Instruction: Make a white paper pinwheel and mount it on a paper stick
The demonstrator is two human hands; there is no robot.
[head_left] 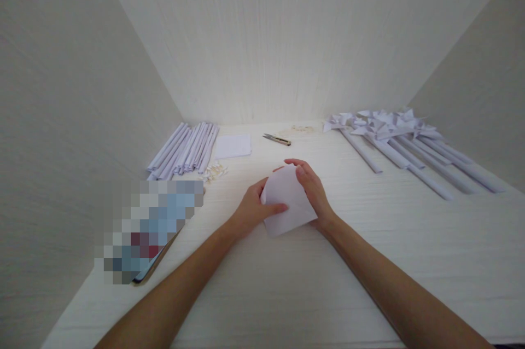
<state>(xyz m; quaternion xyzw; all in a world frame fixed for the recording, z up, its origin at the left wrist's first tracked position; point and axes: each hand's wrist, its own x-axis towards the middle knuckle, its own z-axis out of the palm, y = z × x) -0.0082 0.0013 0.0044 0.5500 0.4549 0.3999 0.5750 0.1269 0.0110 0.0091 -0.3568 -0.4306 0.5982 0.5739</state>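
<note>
Between my two hands is a square white sheet of paper point(287, 201), raised above the table and curved along its upper edge. My left hand point(258, 204) grips its left side, thumb lying across the front and the other fingers behind. On the right side my right hand point(312, 185) is closed on the upper edge, with its thumb on the front and fingertips curling over the top. The paper hides the fingers behind it.
Rolled paper sticks point(197, 146) lie back left, beside a square paper stack point(233, 146) and small pale pieces point(214, 172). Thread snips point(276, 139) rest at centre back. Paper pinwheels on sticks point(394, 130) pile up right. A blurred-out flat object point(159, 234) lies left. Walls enclose three sides.
</note>
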